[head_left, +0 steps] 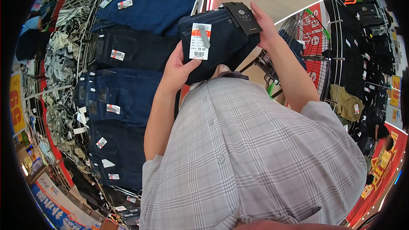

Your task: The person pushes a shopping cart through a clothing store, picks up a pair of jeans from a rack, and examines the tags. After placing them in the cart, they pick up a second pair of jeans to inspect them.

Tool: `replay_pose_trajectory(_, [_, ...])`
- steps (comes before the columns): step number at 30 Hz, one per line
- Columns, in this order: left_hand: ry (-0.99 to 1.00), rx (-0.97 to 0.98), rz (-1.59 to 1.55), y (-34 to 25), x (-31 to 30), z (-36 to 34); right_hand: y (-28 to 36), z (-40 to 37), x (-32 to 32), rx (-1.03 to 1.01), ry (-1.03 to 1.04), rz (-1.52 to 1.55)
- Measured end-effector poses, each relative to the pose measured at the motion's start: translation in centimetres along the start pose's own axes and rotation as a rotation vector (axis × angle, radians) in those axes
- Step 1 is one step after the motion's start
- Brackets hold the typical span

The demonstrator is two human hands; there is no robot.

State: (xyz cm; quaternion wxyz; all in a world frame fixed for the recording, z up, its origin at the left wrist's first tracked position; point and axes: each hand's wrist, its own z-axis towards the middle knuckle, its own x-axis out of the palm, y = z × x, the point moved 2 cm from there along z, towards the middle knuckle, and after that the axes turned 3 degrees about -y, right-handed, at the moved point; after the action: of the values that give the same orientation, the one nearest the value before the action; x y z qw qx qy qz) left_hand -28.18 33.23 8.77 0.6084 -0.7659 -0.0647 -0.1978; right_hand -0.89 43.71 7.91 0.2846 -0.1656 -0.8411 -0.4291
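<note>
A folded pair of dark blue jeans (pixel 226 27) is held up in front of my body between both hands. My left hand (pixel 179 69) grips the near left corner, its thumb lying just under a white and orange price tag (pixel 200 41) that reads 59.00. A grey security pin is fixed over that tag. At the right end, my right hand (pixel 264 27) is closed on the edge of the jeans, beside a black brand tag (pixel 242 17). The undersides of the jeans and some fingertips are hidden.
Several stacks of folded jeans (pixel 128 93) with price tags lie on a rack to the left. On the right are a wire shopping cart (pixel 294 27), a red sale sign (pixel 314 38) and a rack of dark clothes (pixel 355 34). Camouflage clothing (pixel 59 81) hangs far left.
</note>
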Motion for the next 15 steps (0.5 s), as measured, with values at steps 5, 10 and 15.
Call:
replay_pose_trajectory(5, [0.014,0.006,0.006,-0.08,0.05,0.16,0.24,-0.48,0.86,0.004,-0.054,-0.015])
replay_pose_trajectory(10, [0.01,0.019,0.011,-0.06,-0.01,0.27,0.2,0.03,0.31,0.004,-0.026,-0.009])
replay_pose_trajectory(15, [0.023,0.014,0.012,0.22,-0.55,0.42,0.26,0.08,0.52,0.0,-0.026,0.006])
